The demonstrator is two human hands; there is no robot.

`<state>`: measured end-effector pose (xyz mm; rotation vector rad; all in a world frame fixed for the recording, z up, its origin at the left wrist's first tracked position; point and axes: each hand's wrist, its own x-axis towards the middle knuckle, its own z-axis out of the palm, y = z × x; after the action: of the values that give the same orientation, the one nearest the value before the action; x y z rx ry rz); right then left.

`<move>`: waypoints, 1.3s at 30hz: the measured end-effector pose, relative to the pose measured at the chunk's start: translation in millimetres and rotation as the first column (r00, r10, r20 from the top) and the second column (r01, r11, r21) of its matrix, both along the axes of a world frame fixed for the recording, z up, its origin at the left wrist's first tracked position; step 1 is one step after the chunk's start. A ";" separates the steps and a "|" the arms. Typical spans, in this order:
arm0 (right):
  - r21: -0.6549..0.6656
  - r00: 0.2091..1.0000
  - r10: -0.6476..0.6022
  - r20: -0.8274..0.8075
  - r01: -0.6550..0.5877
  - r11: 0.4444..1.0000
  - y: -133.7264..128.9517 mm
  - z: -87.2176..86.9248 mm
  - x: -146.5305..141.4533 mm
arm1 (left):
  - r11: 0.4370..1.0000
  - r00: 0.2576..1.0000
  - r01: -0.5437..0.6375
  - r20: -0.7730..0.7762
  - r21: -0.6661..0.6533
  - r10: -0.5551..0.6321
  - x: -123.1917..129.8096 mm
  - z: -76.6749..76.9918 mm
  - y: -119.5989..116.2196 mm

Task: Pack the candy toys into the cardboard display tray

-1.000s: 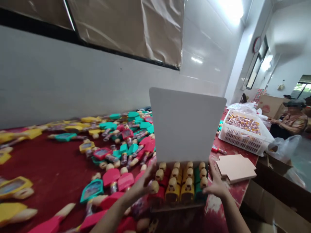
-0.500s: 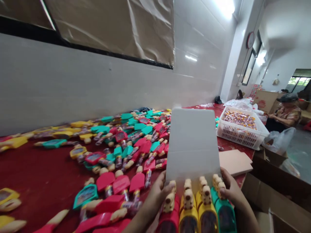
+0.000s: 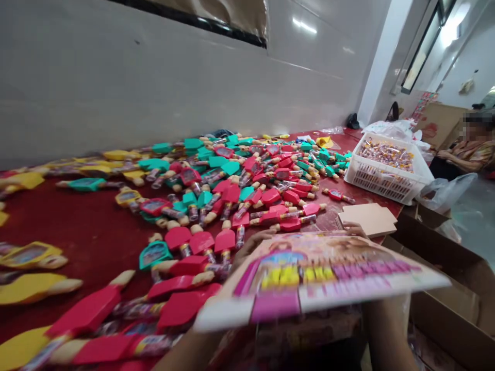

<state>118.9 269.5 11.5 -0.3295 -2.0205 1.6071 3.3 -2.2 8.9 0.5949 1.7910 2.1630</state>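
A cardboard display box (image 3: 317, 268) with a colourful printed lid flap lies in front of me, tilted and smeared by motion. Pink, yellow and purple print covers the flap, whose near edge sticks out towards me. My left hand (image 3: 253, 246) is closed on the box's far left side, mostly behind the flap. On the far right, my right hand (image 3: 355, 229) curls its fingers over the rear edge. The flap hides the toys inside the box. Left of it, pink paddle-shaped toys (image 3: 191, 265) with candy tubes lie close to my left arm.
Green, pink and yellow toys (image 3: 232, 170) are heaped across the red table (image 3: 96, 232) along the wall. A white basket (image 3: 386, 178) of small wrapped candies stands back right. Flat card pieces (image 3: 367, 219) lie before it. Open cartons (image 3: 444, 283) stand at right; a seated person (image 3: 464, 157) is beyond.
The upright blank flap has folded down towards me, so its printed face shows and the toys in the box are covered. Both hands moved up to the far edge. My view tilted down.
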 end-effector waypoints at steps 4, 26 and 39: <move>0.163 0.994 -0.094 0.046 0.086 0.983 7.2 -15.4 0.4 | 0.968 0.985 -0.031 -0.174 -0.248 -0.013 8.9 -1.7 3.7; 0.401 0.712 0.191 0.675 -0.572 0.715 -66.9 29.7 69.1 | 0.665 0.940 0.156 -0.097 -0.731 -0.327 18.4 27.2 -45.4; -0.327 0.725 0.316 0.611 -0.133 0.936 -47.2 -11.6 97.3 | 0.655 0.996 0.045 -0.015 -0.755 -0.086 28.4 -9.3 -27.3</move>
<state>216.2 222.2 0.0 -0.8902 -2.4218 2.1422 31.7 -29.5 -0.4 0.4741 2.3993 1.1427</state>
